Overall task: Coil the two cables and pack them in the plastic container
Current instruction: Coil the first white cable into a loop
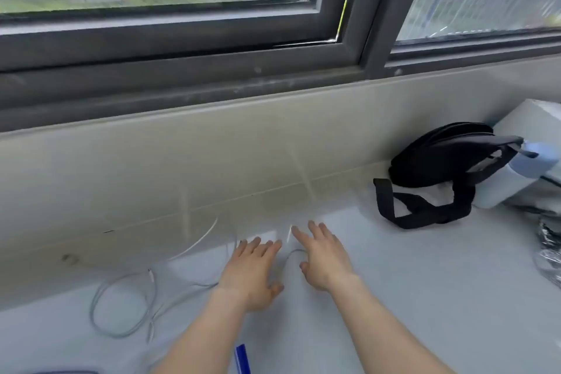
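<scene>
Both forearms reach out, my left hand (253, 270) and right hand (321, 258) spread empty on the clear container (243, 222); I should steady it before gathering the loose cable (121, 304).

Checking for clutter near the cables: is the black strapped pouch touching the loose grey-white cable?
Apart. The head view shows bare tabletop between the pouch and the cable.

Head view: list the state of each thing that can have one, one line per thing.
white cable: uncoiled, lying loose on the table.
left hand: open, fingers spread, holding nothing.
right hand: open, fingers spread, holding nothing.
black pouch: looks closed, strap loose on the table.
window: slightly ajar.
</scene>
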Action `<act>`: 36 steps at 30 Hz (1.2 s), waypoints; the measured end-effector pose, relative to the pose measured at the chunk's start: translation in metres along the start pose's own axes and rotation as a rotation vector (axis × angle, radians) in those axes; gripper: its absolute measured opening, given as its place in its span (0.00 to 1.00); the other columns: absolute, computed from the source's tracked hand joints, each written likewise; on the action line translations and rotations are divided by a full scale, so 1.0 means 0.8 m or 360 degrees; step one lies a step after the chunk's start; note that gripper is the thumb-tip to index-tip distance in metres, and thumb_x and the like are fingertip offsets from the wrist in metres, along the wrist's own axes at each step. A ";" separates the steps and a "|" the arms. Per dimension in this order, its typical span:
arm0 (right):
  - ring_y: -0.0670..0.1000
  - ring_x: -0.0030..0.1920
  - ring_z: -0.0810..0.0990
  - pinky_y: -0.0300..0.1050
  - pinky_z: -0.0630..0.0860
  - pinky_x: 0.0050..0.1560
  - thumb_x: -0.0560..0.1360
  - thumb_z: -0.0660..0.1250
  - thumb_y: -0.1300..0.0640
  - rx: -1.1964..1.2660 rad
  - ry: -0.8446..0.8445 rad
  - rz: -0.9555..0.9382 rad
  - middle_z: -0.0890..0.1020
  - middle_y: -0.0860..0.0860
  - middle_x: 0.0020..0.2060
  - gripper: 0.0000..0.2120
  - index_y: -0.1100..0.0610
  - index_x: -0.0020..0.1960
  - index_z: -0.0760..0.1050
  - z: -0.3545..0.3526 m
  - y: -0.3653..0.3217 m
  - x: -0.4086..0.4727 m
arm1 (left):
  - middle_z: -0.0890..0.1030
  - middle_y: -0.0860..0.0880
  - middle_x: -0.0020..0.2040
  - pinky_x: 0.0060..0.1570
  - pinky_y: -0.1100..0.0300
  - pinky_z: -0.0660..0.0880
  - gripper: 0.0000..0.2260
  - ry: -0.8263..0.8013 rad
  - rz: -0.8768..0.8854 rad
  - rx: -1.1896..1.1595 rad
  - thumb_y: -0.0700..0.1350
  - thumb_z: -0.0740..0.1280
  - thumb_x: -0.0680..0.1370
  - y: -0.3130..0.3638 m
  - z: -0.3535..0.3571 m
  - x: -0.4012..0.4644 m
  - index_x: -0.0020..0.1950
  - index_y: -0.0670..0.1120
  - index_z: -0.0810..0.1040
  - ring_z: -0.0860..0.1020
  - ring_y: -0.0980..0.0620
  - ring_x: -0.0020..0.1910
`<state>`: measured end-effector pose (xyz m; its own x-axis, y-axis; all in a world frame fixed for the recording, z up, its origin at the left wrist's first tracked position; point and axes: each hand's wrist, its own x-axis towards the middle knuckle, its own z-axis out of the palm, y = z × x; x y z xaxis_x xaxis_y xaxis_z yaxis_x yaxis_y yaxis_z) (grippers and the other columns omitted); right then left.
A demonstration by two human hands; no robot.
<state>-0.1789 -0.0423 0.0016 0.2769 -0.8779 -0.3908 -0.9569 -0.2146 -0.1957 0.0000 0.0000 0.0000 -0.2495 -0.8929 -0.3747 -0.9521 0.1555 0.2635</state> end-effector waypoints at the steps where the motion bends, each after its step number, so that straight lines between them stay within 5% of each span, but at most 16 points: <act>1: 0.58 0.82 0.47 0.55 0.53 0.80 0.80 0.65 0.54 -0.0041 -0.0018 0.0011 0.52 0.54 0.82 0.36 0.44 0.82 0.50 0.004 0.001 0.003 | 0.60 0.50 0.80 0.80 0.49 0.44 0.36 -0.0021 0.0018 0.0051 0.58 0.62 0.78 0.001 0.004 0.002 0.81 0.51 0.51 0.51 0.46 0.81; 8: 0.58 0.74 0.64 0.52 0.67 0.68 0.79 0.64 0.55 -0.0209 0.0155 0.0092 0.70 0.55 0.68 0.20 0.49 0.70 0.71 0.042 0.003 -0.004 | 0.80 0.45 0.59 0.70 0.53 0.61 0.11 0.0103 0.0072 0.0345 0.47 0.62 0.80 0.009 0.014 0.001 0.61 0.48 0.77 0.71 0.43 0.66; 11: 0.58 0.65 0.72 0.50 0.71 0.58 0.76 0.65 0.61 -0.0154 0.0259 0.0117 0.76 0.53 0.59 0.11 0.53 0.58 0.77 0.047 0.001 -0.011 | 0.80 0.49 0.56 0.63 0.55 0.65 0.09 0.0220 0.0093 0.0179 0.47 0.59 0.81 0.003 -0.004 -0.005 0.57 0.51 0.77 0.74 0.45 0.61; 15: 0.57 0.58 0.75 0.49 0.68 0.52 0.79 0.59 0.61 0.0051 0.0194 0.0091 0.78 0.52 0.56 0.06 0.53 0.54 0.71 0.021 -0.007 -0.020 | 0.80 0.50 0.52 0.49 0.55 0.66 0.07 0.0449 0.0050 -0.0113 0.49 0.59 0.81 -0.008 -0.048 -0.017 0.54 0.52 0.76 0.75 0.46 0.55; 20: 0.57 0.38 0.82 0.51 0.79 0.41 0.79 0.56 0.57 0.0919 0.0089 0.0055 0.84 0.54 0.41 0.04 0.54 0.46 0.67 -0.031 -0.026 -0.033 | 0.80 0.54 0.48 0.46 0.50 0.75 0.04 0.0716 -0.0027 -0.0435 0.49 0.60 0.81 -0.013 -0.110 -0.049 0.52 0.52 0.73 0.78 0.47 0.48; 22: 0.50 0.31 0.78 0.45 0.75 0.35 0.80 0.58 0.58 0.1180 0.0120 0.0019 0.82 0.51 0.36 0.05 0.53 0.45 0.69 -0.064 -0.040 -0.046 | 0.79 0.56 0.47 0.46 0.51 0.76 0.03 0.0824 -0.0088 -0.0525 0.50 0.59 0.81 -0.014 -0.137 -0.068 0.50 0.54 0.72 0.77 0.49 0.45; 28: 0.51 0.38 0.82 0.45 0.70 0.39 0.82 0.63 0.54 0.1649 -0.0084 -0.0381 0.77 0.50 0.30 0.08 0.57 0.51 0.78 -0.179 -0.082 -0.105 | 0.77 0.55 0.36 0.40 0.54 0.74 0.05 0.1280 -0.0109 -0.0896 0.51 0.63 0.81 -0.018 -0.215 -0.127 0.46 0.55 0.73 0.73 0.53 0.32; 32: 0.54 0.34 0.76 0.56 0.79 0.50 0.82 0.64 0.54 0.1933 -0.0213 -0.0753 0.72 0.54 0.30 0.11 0.59 0.53 0.82 -0.236 -0.113 -0.144 | 0.75 0.53 0.33 0.35 0.53 0.72 0.06 0.1562 0.0032 -0.1155 0.50 0.64 0.82 -0.008 -0.270 -0.167 0.45 0.53 0.75 0.72 0.50 0.31; 36: 0.49 0.28 0.67 0.45 0.68 0.35 0.82 0.64 0.57 0.2071 -0.0425 -0.1018 0.69 0.51 0.31 0.07 0.60 0.53 0.78 -0.287 -0.154 -0.185 | 0.77 0.51 0.36 0.36 0.51 0.75 0.08 0.1788 0.0165 -0.1370 0.50 0.63 0.82 0.013 -0.321 -0.212 0.46 0.49 0.77 0.74 0.50 0.31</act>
<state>-0.1221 0.0160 0.2904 0.7585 -0.6497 -0.0510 0.0423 0.1273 -0.9910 0.0781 0.0446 0.2946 0.3490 -0.8126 0.4668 -0.4332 0.3018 0.8492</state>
